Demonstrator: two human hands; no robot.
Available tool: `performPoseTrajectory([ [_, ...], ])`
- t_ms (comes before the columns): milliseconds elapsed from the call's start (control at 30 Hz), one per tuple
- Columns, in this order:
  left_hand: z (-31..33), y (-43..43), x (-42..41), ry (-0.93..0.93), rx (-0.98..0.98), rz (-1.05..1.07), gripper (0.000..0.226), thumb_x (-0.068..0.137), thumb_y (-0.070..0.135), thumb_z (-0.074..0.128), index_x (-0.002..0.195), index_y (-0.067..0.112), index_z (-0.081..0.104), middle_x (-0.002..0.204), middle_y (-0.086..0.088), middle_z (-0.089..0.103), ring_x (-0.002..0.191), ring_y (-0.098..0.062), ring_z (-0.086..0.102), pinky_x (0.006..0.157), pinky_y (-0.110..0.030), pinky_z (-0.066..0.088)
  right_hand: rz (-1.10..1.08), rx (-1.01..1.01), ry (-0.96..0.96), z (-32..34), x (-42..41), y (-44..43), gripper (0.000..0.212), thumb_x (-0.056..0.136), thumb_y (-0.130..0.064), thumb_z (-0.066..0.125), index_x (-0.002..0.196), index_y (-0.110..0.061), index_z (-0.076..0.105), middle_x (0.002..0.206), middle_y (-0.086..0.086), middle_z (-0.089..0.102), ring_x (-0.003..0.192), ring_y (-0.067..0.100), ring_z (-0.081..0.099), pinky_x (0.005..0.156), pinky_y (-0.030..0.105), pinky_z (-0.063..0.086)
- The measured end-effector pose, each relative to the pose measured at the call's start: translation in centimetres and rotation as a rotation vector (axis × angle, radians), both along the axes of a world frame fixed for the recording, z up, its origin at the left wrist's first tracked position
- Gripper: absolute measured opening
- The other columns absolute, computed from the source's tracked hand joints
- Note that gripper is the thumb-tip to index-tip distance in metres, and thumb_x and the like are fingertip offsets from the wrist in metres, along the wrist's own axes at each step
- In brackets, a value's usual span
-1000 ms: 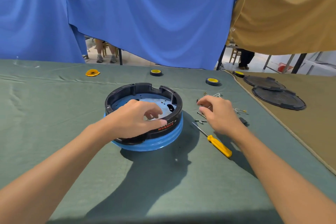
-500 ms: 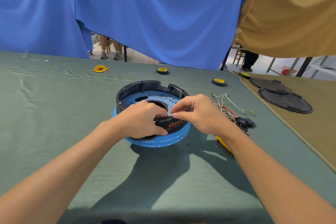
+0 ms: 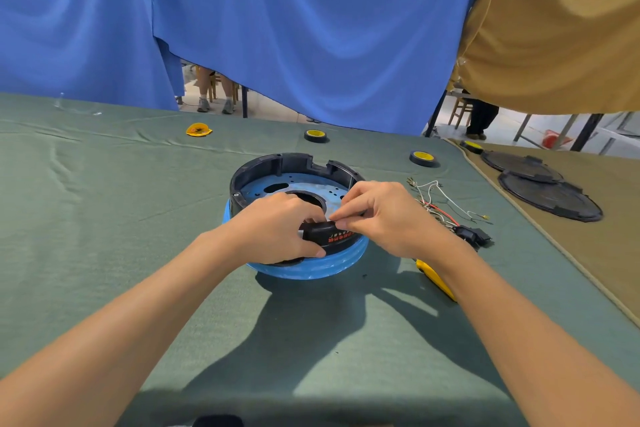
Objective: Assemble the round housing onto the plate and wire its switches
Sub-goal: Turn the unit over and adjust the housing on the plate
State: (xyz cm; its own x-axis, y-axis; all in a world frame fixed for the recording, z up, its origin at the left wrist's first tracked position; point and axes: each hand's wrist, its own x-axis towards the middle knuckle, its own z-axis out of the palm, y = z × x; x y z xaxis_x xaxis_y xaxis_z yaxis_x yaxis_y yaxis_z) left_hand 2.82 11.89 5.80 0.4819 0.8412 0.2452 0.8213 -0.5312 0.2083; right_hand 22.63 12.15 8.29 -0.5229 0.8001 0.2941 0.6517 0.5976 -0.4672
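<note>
The black round housing [image 3: 294, 166] sits on the blue plate [image 3: 311, 269] in the middle of the green-covered worktop [image 3: 104, 218]. Both hands crowd its near rim. The left hand [image 3: 277, 229] grips the housing, fingers curled over the rim and thumb pressed against the outer wall. The right hand [image 3: 384, 215] has its fingertips pinched on the top edge of a small black part [image 3: 318, 229] at that rim, just beside the red lettering.

To the right, a tangle of wires [image 3: 436, 204] lies near the housing, with a black switch [image 3: 474, 236] at its near end. A yellow screwdriver handle [image 3: 434, 279] shows below the right wrist. The forearm covers its shaft.

Further back lie a yellow scrap [image 3: 198, 130] and two rolls of tape [image 3: 316, 135] [image 3: 422, 158]. A third roll [image 3: 472, 146] sits at the seam with a tan-covered table, where two round black covers [image 3: 550, 198] overlap.

The hands hide the near part of the housing floor and how the small part seats in the rim. Blue and tan curtains [image 3: 311, 28] close off the back, with the legs of people visible beneath them.
</note>
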Motion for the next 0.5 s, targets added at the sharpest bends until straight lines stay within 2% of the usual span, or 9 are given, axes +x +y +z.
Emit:
performPoseTrajectory([
  [167, -0.1, -0.1, 0.1, -0.013, 0.025, 0.007, 0.033, 0.085, 0.049, 0.069, 0.109, 0.026, 0.068, 0.092, 0.008, 0.064, 0.087, -0.013, 0.053, 0.062, -0.013, 0.033, -0.009, 0.08, -0.009, -0.3, 0.0, -0.3, 0.014, 0.086, -0.01, 0.072, 0.098, -0.014, 0.079, 0.092, -0.004, 0.066, 0.081, 0.008, 0.057, 0.072, 0.009, 0.042],
  [300, 0.0, -0.2, 0.1, -0.013, 0.034, 0.014, 0.032, 0.084, 0.049, 0.07, 0.107, 0.026, 0.068, 0.088, 0.01, 0.061, 0.085, -0.012, 0.052, 0.059, -0.014, 0.03, -0.007, 0.155, -0.048, -0.8, 0.2, -0.7, 0.018, 0.089, -0.009, 0.068, 0.103, -0.015, 0.077, 0.097, -0.005, 0.065, 0.087, 0.009, 0.055, 0.082, 0.024, 0.048],
  [433, -0.1, -0.2, 0.2, 0.017, 0.046, 0.026, 0.036, 0.084, 0.05, 0.069, 0.109, 0.025, 0.066, 0.092, 0.008, 0.063, 0.087, -0.014, 0.053, 0.061, -0.017, 0.033, -0.041, 0.204, 0.084, -1.2, 0.6, -1.1, 0.027, 0.085, 0.002, 0.063, 0.101, -0.014, 0.077, 0.101, 0.0, 0.066, 0.079, 0.013, 0.059, 0.072, 0.016, 0.046],
  [500, 0.0, -0.2, 0.2, 0.023, 0.047, 0.029, 0.036, 0.084, 0.05, 0.069, 0.111, 0.026, 0.066, 0.094, 0.007, 0.063, 0.087, -0.014, 0.052, 0.062, -0.021, 0.034, -0.044, 0.193, 0.062, -1.4, 0.8, -1.2, 0.032, 0.084, 0.004, 0.059, 0.098, -0.018, 0.077, 0.102, -0.003, 0.065, 0.086, 0.016, 0.056, 0.076, 0.022, 0.046],
])
